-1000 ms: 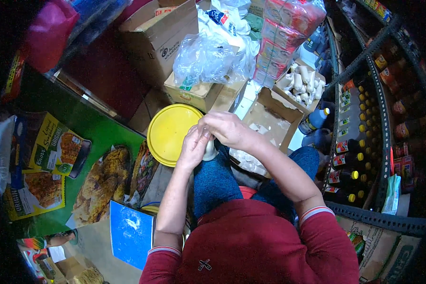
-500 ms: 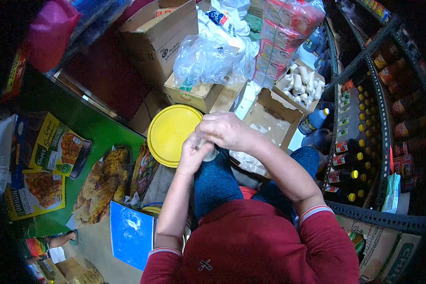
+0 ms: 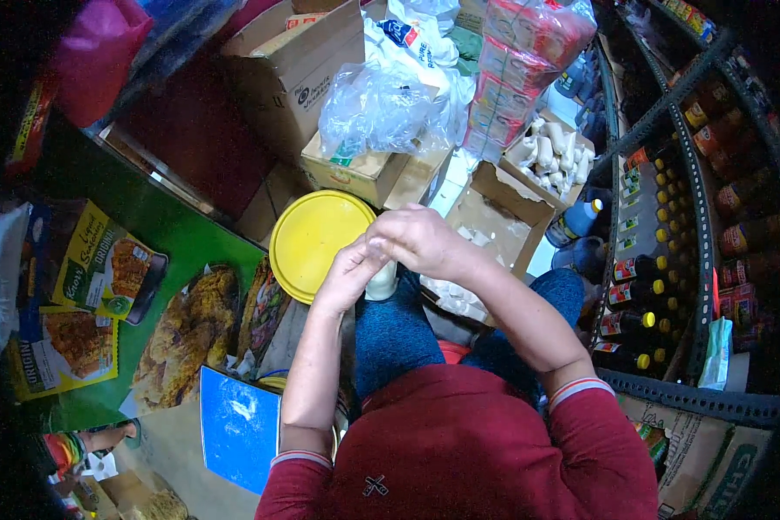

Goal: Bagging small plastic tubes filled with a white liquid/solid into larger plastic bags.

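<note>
A small plastic bag filled with something white (image 3: 382, 284) hangs below my fingers, just over my left thigh. My left hand (image 3: 348, 270) is closed at its top, the fingers pinched together. Pressed against it from the right is my right hand (image 3: 418, 240), also closed on the bag's gathered neck; the exact grip is hidden by the fingers. Behind my left hand lies a round yellow lid (image 3: 314, 243). Similar filled white bags (image 3: 556, 156) lie in a carton beyond my right hand.
An open cardboard box (image 3: 504, 208) with white pieces in it stands ahead of my knees. Shelves of dark bottles (image 3: 633, 295) run along the right. A blue board dusted with white (image 3: 241, 429) is by my left elbow. Cartons (image 3: 355, 178) stand ahead.
My hands have shifted slightly, the left turning a little, and more of the white-filled bag shows beneath them. Both still grip it at the top.
</note>
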Demonstrator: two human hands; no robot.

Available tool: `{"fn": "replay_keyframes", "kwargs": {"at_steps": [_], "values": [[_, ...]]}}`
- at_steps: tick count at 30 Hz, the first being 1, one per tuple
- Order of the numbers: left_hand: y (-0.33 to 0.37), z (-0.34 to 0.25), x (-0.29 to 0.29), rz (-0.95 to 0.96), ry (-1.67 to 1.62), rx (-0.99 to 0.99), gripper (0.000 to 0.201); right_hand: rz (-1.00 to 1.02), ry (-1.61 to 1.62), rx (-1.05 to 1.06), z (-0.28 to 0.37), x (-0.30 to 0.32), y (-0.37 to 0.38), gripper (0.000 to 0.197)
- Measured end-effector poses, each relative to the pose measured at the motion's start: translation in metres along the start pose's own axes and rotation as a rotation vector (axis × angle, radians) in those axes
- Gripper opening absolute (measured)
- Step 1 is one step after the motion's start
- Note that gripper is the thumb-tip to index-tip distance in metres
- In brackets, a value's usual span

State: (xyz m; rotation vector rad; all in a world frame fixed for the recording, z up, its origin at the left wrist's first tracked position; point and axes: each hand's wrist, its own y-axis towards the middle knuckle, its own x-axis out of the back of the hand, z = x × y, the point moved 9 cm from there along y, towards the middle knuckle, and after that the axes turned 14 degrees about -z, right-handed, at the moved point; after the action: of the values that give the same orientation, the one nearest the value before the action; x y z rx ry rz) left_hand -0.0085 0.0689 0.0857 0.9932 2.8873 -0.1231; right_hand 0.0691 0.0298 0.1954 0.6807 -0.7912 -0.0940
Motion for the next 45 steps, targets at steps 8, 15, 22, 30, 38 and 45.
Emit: {"fn": "replay_keyframes", "kwargs": {"at_steps": [8, 15, 22, 30, 38, 45], "values": [[-0.009, -0.014, -0.025, 0.047, 0.033, -0.162, 0.02, -0.306, 1.023, -0.891, -0.097, -0.041, -0.076, 0.023], [-0.01, 0.014, -0.003, -0.047, 0.124, -0.119, 0.025, -0.16, 0.164, -0.121, 0.008, 0.012, -0.014, 0.016], [-0.006, -0.005, -0.026, 0.04, 0.056, -0.153, 0.029, -0.303, 0.669, -0.883, -0.088, -0.013, -0.054, 0.02], [-0.007, -0.059, -0.023, -0.359, 0.258, -0.522, 0.03, -0.321, 0.243, -0.329, -0.007, 0.039, 0.005, 0.019], [0.004, -0.076, -0.025, -0.199, 0.394, -0.391, 0.019, -0.443, 0.493, -0.497, -0.029, 0.054, -0.008, 0.016], [0.007, -0.076, -0.034, -0.062, 0.151, -0.225, 0.015, -0.344, 0.464, -0.328, 0.005, 0.063, 0.015, 0.015]]}}
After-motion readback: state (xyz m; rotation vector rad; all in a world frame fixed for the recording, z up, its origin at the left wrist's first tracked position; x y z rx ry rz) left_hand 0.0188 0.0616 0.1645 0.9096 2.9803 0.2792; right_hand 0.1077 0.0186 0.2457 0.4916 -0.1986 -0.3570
